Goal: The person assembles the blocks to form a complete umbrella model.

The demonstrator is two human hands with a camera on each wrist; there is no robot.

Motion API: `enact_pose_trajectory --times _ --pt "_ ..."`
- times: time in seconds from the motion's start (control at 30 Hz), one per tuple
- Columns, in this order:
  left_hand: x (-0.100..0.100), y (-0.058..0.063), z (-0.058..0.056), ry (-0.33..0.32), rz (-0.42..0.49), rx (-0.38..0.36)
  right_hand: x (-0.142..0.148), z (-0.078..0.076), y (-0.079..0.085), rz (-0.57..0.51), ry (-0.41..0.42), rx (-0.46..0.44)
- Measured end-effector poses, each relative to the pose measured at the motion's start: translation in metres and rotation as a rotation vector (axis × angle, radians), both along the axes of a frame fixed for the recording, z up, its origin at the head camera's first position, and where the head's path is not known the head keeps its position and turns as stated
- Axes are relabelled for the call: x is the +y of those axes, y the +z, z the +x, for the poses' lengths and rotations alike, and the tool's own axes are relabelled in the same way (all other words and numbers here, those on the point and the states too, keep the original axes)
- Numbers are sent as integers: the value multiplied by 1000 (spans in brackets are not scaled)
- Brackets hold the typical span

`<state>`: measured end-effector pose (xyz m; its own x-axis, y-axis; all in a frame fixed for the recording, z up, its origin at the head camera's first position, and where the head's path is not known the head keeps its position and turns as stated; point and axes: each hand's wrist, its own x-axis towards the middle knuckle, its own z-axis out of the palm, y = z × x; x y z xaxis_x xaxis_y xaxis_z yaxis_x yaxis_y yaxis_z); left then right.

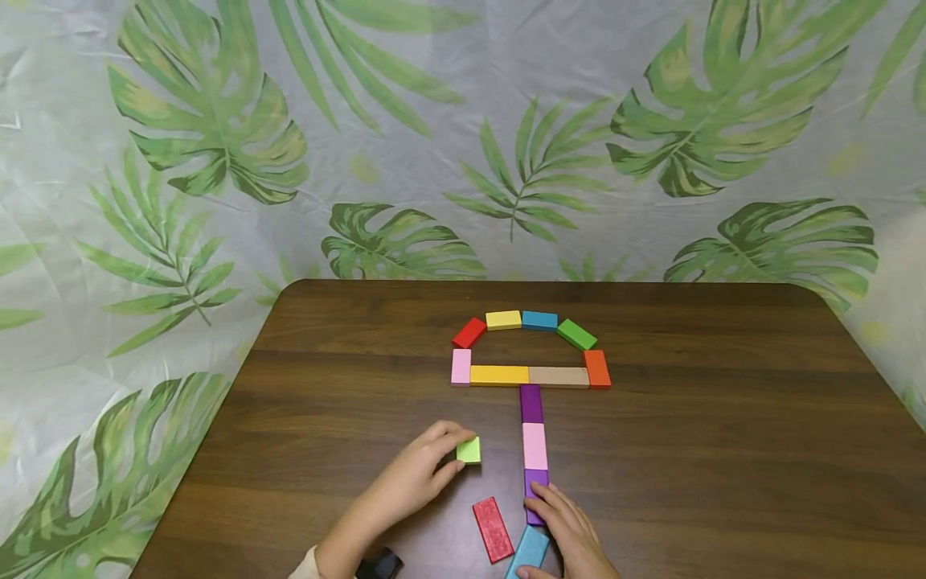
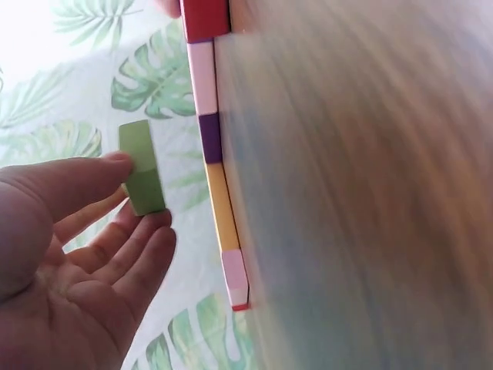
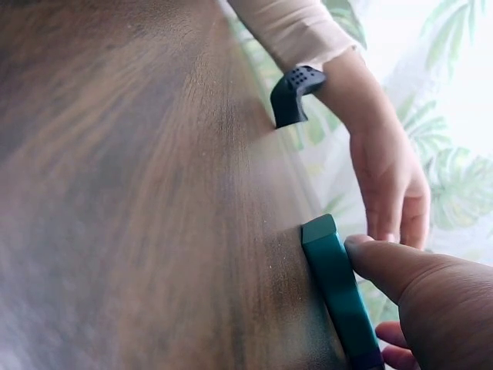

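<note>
My left hand pinches a light green block between thumb and fingertips, left of a column of blocks. In the left wrist view the same green block sits between thumb and fingers. My right hand is at the column's near end. Its fingertips rest on a purple block, and its thumb touches a light blue block that lies slanted below it. The right wrist view shows the thumb against this blue block's side. Between the hands lies a loose red block.
Above the purple block come a pink block and a dark purple block. They meet a row of yellow and tan blocks, under an arch of several coloured blocks. A black object is beside the left forearm.
</note>
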<state>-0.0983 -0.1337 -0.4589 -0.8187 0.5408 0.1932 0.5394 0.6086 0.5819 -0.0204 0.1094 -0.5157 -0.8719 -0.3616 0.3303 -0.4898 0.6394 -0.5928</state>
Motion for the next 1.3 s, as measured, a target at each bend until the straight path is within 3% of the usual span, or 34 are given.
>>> enact_pose_trajectory --times 0.17,0.4,1.07,1.3 --pt "4 -4 0 -65 -45 -33 0 0 -1 -1 3 43" --pt "12 -9 0 -121 -95 -16 1 -1 -3 8 1 45" --pt "16 -15 1 -188 -126 -32 2 -1 -6 12 11 111" --pt "16 -13 2 -208 -130 -42 1 0 -3 -4 1 54"
